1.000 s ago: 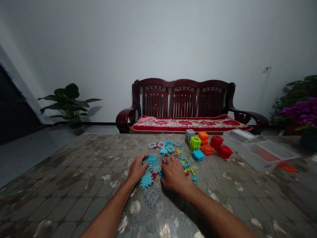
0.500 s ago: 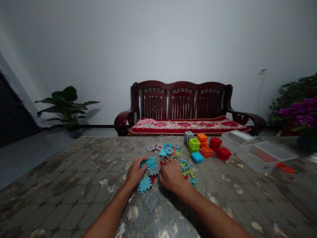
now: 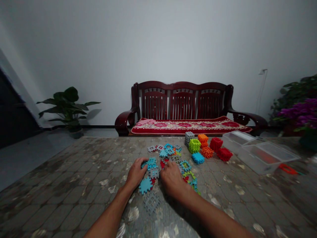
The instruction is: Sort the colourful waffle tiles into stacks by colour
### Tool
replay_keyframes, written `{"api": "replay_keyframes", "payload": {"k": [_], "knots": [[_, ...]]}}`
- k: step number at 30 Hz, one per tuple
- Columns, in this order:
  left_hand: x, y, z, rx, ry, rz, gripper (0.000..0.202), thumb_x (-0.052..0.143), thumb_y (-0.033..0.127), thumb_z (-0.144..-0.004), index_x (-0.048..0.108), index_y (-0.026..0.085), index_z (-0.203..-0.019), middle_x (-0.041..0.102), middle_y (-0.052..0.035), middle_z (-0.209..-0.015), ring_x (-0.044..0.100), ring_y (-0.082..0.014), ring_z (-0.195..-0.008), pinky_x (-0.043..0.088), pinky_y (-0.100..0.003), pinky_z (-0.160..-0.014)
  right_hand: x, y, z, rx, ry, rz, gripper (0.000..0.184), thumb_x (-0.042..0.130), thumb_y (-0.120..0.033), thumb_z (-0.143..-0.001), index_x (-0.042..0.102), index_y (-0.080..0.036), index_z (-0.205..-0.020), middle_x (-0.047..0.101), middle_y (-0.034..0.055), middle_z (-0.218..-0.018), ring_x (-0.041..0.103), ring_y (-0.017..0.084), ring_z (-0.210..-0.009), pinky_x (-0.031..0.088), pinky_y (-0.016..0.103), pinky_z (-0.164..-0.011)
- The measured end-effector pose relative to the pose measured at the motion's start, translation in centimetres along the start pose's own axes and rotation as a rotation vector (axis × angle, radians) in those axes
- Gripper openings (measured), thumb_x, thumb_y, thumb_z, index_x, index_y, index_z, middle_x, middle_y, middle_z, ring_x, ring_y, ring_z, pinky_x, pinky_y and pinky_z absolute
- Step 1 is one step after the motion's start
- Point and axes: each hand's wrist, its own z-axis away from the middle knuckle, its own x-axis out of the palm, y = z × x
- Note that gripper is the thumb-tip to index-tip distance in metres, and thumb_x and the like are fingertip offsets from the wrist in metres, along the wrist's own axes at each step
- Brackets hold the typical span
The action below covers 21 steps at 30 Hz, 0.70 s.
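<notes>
Flat toothed plastic tiles in blue, grey, red and green lie scattered on the patterned table. My left hand rests among them with fingers curled over a blue tile. My right hand lies palm down beside it, fingertips on tiles near a red one. A blue tile and a grey tile lie just in front of my hands. Whether either hand grips a tile is hidden.
Assembled cubes stand behind the tiles: grey, green, orange, blue and red. Clear plastic boxes sit at the right. Beyond the table are a dark wooden bench, a potted plant and purple flowers.
Both hands have drawn slightly nearer to me and shifted a little among the tiles; the view has moved slightly. Nothing has been lifted.
</notes>
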Motion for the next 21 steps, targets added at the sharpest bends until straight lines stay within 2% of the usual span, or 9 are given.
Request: {"api": "replay_keyframes", "payload": {"k": [4,8,10,13,17,19,21], "knots": [[-0.1,0.1,0.0,0.007,0.002,0.001,0.028,0.056,0.022,-0.08,0.072,0.021,-0.104,0.074,-0.0076,-0.113,0.066,-0.0228,-0.11,0.049,-0.041,-0.106,0.8,-0.1,-0.8,-0.04,0.011,0.035,0.026,0.053,-0.01,-0.09,0.077,-0.01,-0.099,0.076,0.0185,-0.099,0.061,0.03,-0.104,0.043,0.04,-0.091],[-0.2,0.3,0.0,0.003,-0.003,0.001,0.028,0.056,0.023,-0.08,0.073,0.021,-0.103,0.074,-0.0079,-0.113,0.066,-0.0234,-0.111,0.048,-0.042,-0.107,0.4,0.2,-0.5,0.003,0.018,-0.061,0.024,0.055,-0.012,-0.089,0.076,-0.012,-0.1,0.076,0.0164,-0.102,0.062,0.028,-0.107,0.043,0.036,-0.089],[-0.2,0.4,0.0,0.001,-0.008,-0.001,0.029,0.056,0.024,-0.08,0.073,0.02,-0.103,0.074,-0.0084,-0.114,0.066,-0.024,-0.112,0.048,-0.043,-0.107,0.0,0.5,-0.1,0.032,0.069,-0.164,0.023,0.057,-0.016,-0.09,0.076,-0.016,-0.104,0.076,0.0124,-0.104,0.062,0.026,-0.108,0.043,0.034,-0.09],[-0.3,0.3,0.0,0.003,-0.01,-0.003,0.03,0.056,0.024,-0.08,0.073,0.02,-0.103,0.074,-0.009,-0.114,0.066,-0.0245,-0.113,0.048,-0.044,-0.108,-0.3,1.8,0.8,0.057,0.216,-0.348,0.028,0.058,-0.023,-0.093,0.072,-0.024,-0.117,0.075,0.0054,-0.11,0.062,0.022,-0.109,0.044,0.032,-0.093],[-0.2,0.1,-0.1,0.008,-0.003,0.001,0.029,0.057,0.025,-0.079,0.073,0.022,-0.102,0.074,-0.007,-0.114,0.066,-0.0238,-0.112,0.048,-0.043,-0.108,0.1,5.8,2.3,0.015,0.458,-0.451,0.031,0.052,-0.021,-0.097,0.069,-0.025,-0.122,0.074,0.006,-0.116,0.064,0.02,-0.109,0.047,0.031,-0.096],[-0.2,0.0,-0.1,0.008,0.0,0.004,0.028,0.057,0.026,-0.079,0.074,0.023,-0.101,0.075,-0.0064,-0.114,0.067,-0.0236,-0.111,0.048,-0.043,-0.108,0.8,8.8,3.4,0.056,0.562,-0.433,0.032,0.048,-0.02,-0.099,0.069,-0.024,-0.123,0.074,0.0077,-0.111,0.067,0.02,-0.105,0.05,0.032,-0.093],[-0.2,-0.1,-0.1,0.008,-0.003,0.003,0.028,0.057,0.028,-0.079,0.074,0.022,-0.1,0.075,-0.0068,-0.114,0.067,-0.0239,-0.111,0.049,-0.043,-0.108,1.4,11.9,4.6,0.128,0.613,-0.395,0.034,0.043,-0.021,-0.1,0.07,-0.023,-0.121,0.074,0.0087,-0.108,0.068,0.022,-0.101,0.052,0.033,-0.09]]}}
